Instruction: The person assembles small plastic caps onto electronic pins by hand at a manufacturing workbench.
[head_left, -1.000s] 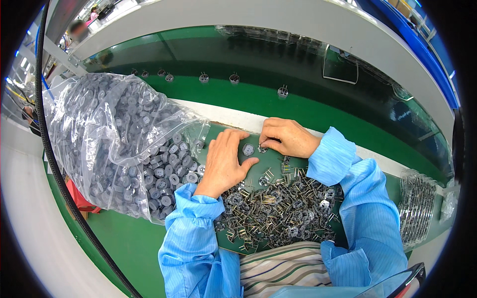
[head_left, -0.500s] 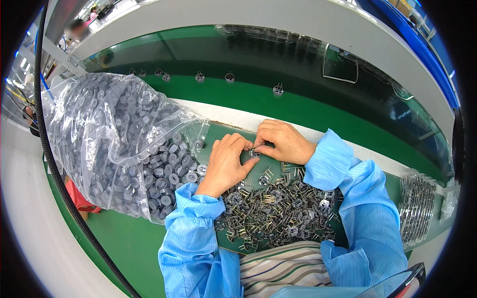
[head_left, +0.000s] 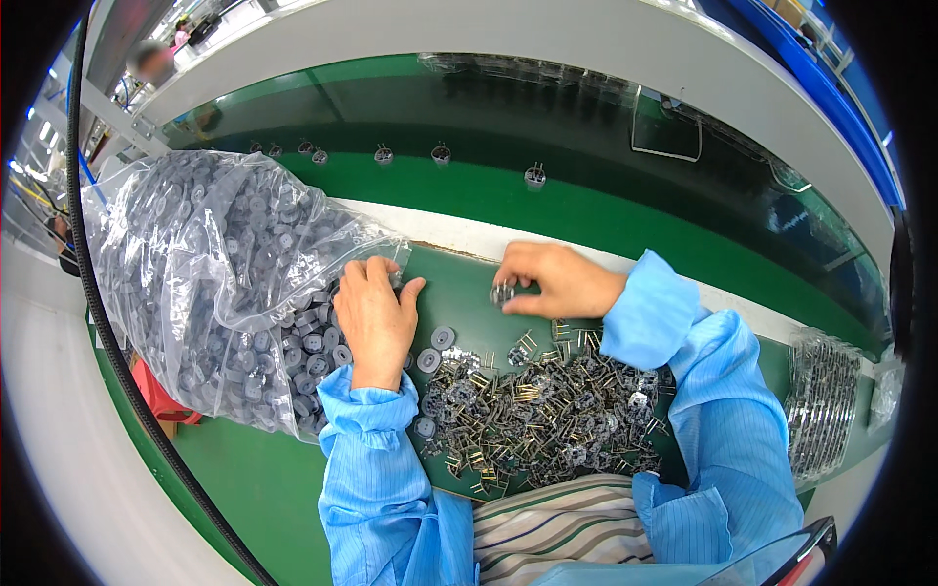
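My left hand lies over round grey plastic caps spilling from the mouth of a clear bag. Its thumb stands apart from the fingers, and the fingertips partly cover the caps beneath. Pinched between the thumb and fingers of my right hand is a small dark plug insert, held over the green bench top. In front of me spreads a pile of plug inserts with brass-coloured pins. A few loose grey caps sit between that pile and my left hand.
Beyond a white ledge runs a green belt with several pinned plug pieces standing in a row. Clear plastic trays are stacked at the right. A black cable crosses the left side, near a red container.
My left hand has left the insert and moved left onto the grey caps. The right hand still holds the insert, nearly in place. Pieces on the belt have shifted slightly left.
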`<state>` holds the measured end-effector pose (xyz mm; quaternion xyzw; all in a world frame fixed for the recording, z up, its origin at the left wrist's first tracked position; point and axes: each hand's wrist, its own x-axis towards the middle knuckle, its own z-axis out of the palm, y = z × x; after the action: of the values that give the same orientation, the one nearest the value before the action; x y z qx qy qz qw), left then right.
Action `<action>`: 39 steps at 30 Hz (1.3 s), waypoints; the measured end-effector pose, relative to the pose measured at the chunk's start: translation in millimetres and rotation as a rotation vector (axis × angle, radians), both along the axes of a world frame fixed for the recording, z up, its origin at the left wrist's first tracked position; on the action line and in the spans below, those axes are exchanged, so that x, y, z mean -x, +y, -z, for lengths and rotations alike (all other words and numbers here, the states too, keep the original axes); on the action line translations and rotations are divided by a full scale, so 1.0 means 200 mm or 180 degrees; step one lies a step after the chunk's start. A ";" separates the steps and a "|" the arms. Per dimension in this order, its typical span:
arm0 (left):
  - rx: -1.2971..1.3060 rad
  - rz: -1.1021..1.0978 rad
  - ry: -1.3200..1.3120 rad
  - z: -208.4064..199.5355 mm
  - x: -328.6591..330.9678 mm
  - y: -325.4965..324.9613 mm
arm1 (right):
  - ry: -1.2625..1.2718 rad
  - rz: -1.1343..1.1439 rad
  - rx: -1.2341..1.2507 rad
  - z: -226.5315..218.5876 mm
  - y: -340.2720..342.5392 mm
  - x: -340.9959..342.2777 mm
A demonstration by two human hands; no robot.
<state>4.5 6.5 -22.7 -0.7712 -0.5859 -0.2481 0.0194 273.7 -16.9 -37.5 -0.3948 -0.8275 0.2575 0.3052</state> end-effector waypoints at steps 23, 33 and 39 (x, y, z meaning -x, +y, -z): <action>0.1125 0.1225 -0.1120 0.04 -0.18 -0.05 | -0.0398 -0.0662 0.0920 -0.08 -0.06 -0.02; 0.1510 0.1659 -0.0871 0.02 -0.10 -0.04 | -0.1312 0.0369 0.0168 -0.17 -0.06 -0.06; 0.1501 0.1724 -0.0924 -0.03 -0.15 -0.05 | -0.0377 -0.0703 0.0468 -0.10 -0.01 -0.08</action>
<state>34.7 -4.4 -17.5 -0.8382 -0.3986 -0.2093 -0.3077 290.1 -18.9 -16.9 -0.3371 -0.8613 0.3257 0.1959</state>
